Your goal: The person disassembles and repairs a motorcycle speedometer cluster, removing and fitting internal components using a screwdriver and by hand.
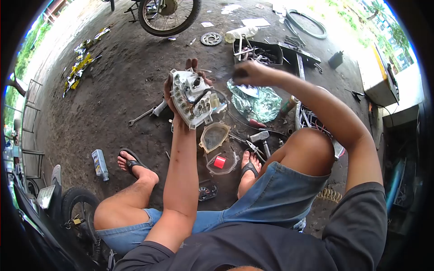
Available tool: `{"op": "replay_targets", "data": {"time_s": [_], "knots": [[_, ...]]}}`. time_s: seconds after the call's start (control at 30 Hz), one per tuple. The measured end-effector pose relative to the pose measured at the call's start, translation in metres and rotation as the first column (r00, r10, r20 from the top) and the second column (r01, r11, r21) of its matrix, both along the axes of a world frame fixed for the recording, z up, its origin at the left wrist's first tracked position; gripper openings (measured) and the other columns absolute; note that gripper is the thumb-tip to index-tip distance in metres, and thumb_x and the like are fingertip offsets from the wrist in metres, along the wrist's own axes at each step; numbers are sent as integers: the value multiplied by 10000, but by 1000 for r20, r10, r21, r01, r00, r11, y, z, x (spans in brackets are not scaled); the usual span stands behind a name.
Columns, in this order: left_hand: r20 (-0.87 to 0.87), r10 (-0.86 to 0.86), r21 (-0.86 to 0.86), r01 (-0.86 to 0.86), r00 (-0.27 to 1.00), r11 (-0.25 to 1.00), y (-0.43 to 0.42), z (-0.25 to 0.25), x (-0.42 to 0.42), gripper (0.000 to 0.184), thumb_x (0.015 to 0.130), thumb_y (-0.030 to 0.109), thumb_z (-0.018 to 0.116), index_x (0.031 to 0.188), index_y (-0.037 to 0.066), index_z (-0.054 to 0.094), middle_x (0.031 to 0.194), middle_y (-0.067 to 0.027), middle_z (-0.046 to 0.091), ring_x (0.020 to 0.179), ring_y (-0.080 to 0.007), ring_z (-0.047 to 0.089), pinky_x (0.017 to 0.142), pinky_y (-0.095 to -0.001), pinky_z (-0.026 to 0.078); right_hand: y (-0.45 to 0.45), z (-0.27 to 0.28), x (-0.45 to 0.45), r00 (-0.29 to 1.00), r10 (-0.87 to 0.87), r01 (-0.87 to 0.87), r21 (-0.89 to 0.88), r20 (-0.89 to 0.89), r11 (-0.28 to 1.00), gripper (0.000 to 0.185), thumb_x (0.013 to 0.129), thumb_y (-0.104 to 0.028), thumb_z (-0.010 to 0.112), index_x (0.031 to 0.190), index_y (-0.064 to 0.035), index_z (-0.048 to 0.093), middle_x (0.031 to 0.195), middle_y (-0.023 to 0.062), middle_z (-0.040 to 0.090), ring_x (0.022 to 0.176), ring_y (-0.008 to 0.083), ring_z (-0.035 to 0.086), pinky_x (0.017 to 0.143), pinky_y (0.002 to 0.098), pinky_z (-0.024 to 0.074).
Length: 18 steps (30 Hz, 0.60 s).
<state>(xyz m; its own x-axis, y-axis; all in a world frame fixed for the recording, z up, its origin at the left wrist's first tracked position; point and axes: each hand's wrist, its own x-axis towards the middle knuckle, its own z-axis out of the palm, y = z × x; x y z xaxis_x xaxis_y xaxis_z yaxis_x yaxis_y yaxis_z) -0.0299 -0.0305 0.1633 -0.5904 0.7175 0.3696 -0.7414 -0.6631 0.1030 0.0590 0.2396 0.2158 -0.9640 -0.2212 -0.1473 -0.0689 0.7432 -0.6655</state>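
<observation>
My left hand (168, 92) grips a white motorcycle instrument cluster housing (192, 101) from behind and below. Its back faces me, with bulb sockets, a black fitting and wires in view, and dark-stained fingertips show past its top edge. Off to the right, my right hand (251, 73) is lifted over a green-tinted plastic bag (260, 106). Motion smears its fingers, so what they hold, if anything, is unclear. Below the housing lie a clear cover with a tan rim (214, 137), a second clear cover (233, 168) with a red piece (219, 162), and a dial face (208, 193).
A hammer (260, 137) and pliers (256, 151) lie by my right foot. An open toolbox (257, 53) full of tools stands ahead, near a sprocket (211, 39) and a motorcycle wheel (170, 16). A wrench (140, 118) and a bottle (100, 165) are on the left.
</observation>
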Motion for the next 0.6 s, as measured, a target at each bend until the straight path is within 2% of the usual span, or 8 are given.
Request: {"op": "replay_targets", "data": {"time_s": [0.07,0.13,0.17,0.23,0.27,0.4,0.53,0.6], "knots": [[-45,-24,-12,24,999,1000,-10,5,1,809,985,507,647,1579,-2,441,1557,-180,513,1192,-338,633,1036,-520,502,19,-53,20,996,60,-84,446,67,891,469,891,-420,843,1062,7,751,929,201,759,825,333,751,751,452,614],[-120,-63,-76,54,991,996,-18,-5,-5,873,973,547,638,1632,42,367,1353,-208,644,1123,-393,665,970,-525,550,26,-135,57,984,-99,8,513,151,858,370,896,-354,797,1075,-30,781,936,239,758,887,376,753,789,505,605],[-74,-46,-118,37,996,992,-21,-5,-3,882,969,559,632,1653,83,343,1270,-205,680,1117,-411,668,939,-545,564,41,-206,67,957,-136,-14,511,255,859,351,908,-351,765,1079,-46,790,947,241,761,900,400,751,824,525,602],[37,-41,-96,44,998,994,-24,-2,-1,800,988,539,607,1604,66,414,1530,-146,551,1117,-428,687,951,-593,563,7,-205,108,940,-280,147,512,193,846,387,934,-375,728,1118,-38,780,1015,257,750,998,458,727,883,548,583],[-13,-85,-59,84,996,995,-28,-6,-5,778,1006,525,599,1606,63,417,1570,-134,528,1181,-427,681,983,-609,563,15,-261,117,886,-396,251,471,240,846,382,937,-368,723,1086,-19,767,1023,271,743,1044,473,712,901,561,574],[-7,-120,-13,120,993,993,-31,-9,-9,761,1017,519,587,1608,67,428,1498,-202,583,1176,-506,664,962,-633,574,-1,-305,152,869,-495,467,336,-3,818,409,906,-182,749,1224,-32,540,1172,270,645,1064,496,670,902,562,560],[-41,-136,-22,135,990,991,-33,-8,-8,780,996,515,621,1606,68,428,1535,-154,561,1211,-446,665,988,-623,563,-4,-320,157,837,-544,524,359,-52,772,396,861,-81,739,1206,-21,556,1205,259,607,1142,479,644,948,545,552],[73,-68,-44,72,995,996,-31,-6,-5,786,979,532,656,1590,84,446,1357,-260,649,1171,-458,642,990,-577,561,-1,-320,156,826,-563,515,383,18,767,385,857,-100,750,1181,-10,563,1219,261,608,1157,468,643,961,541,550]]}}
